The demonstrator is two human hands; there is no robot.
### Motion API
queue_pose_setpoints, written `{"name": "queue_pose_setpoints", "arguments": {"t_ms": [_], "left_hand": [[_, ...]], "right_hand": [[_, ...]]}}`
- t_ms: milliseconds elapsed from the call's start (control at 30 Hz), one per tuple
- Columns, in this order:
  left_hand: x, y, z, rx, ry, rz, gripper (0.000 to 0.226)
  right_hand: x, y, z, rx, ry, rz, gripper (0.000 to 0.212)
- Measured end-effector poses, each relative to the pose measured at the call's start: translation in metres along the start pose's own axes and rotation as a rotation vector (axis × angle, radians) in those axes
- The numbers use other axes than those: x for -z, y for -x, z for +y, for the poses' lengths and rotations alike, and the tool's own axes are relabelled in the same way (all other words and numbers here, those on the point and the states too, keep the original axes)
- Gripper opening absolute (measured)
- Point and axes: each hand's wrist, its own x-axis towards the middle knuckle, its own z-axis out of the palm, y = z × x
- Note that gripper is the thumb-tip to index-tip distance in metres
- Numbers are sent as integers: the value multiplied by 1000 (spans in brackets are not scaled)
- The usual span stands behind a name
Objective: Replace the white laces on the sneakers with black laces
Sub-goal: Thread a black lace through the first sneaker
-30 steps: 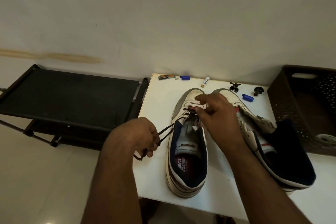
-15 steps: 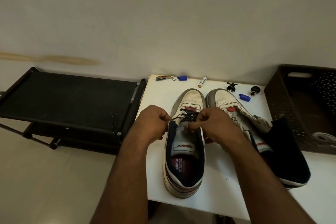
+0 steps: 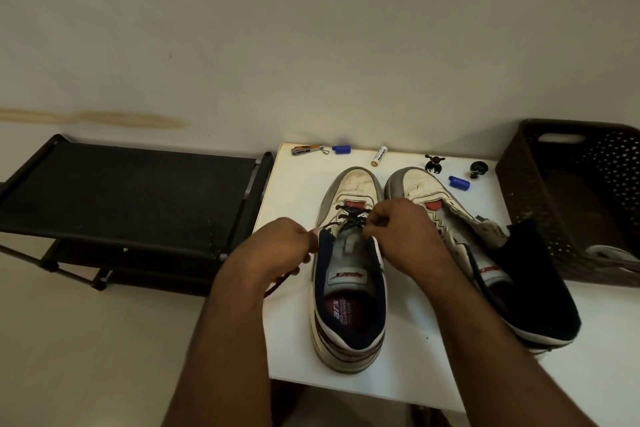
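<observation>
Two worn white sneakers stand side by side on a white table [image 3: 398,388], toes toward the wall. The left sneaker [image 3: 348,315] has a black lace [image 3: 349,215] threaded through its lower eyelets. My left hand [image 3: 280,250] grips one end of that lace at the shoe's left side, and a loose tail hangs below my fingers. My right hand [image 3: 401,236] pinches the other end over the tongue. The right sneaker [image 3: 450,225] lies open with no lace that I can see, its dark lining spread out.
Along the table's far edge lie a nail clipper [image 3: 306,150], two blue caps [image 3: 341,149] [image 3: 459,183], a battery [image 3: 379,155] and small black pieces [image 3: 434,163]. A dark perforated basket [image 3: 519,191] stands at right. A black low rack [image 3: 128,191] stands left of the table.
My left hand moved in from the left to the shoe's side, keeping hold of the lace. My right hand shifted from the toe area down to the tongue.
</observation>
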Motion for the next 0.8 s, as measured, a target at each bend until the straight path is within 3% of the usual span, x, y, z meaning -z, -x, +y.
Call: {"name": "queue_pose_setpoints", "arguments": {"t_ms": [100, 333, 500, 700, 800], "left_hand": [[-8, -7, 2, -155, 11, 98, 10], [-15, -7, 10, -275, 117, 171, 19], [-18, -9, 15, -179, 240, 180, 21], [-14, -5, 24, -76, 136, 34, 34], [-15, -2, 20, 47, 182, 20, 22]], "right_hand": [[-2, -3, 2, 6, -9, 10, 3], [-4, -1, 0, 7, -13, 35, 5], [-8, 1, -1, -23, -19, 73, 6], [-7, 2, -5, -43, 14, 73, 7], [-4, 1, -4, -55, -25, 49, 7]]}}
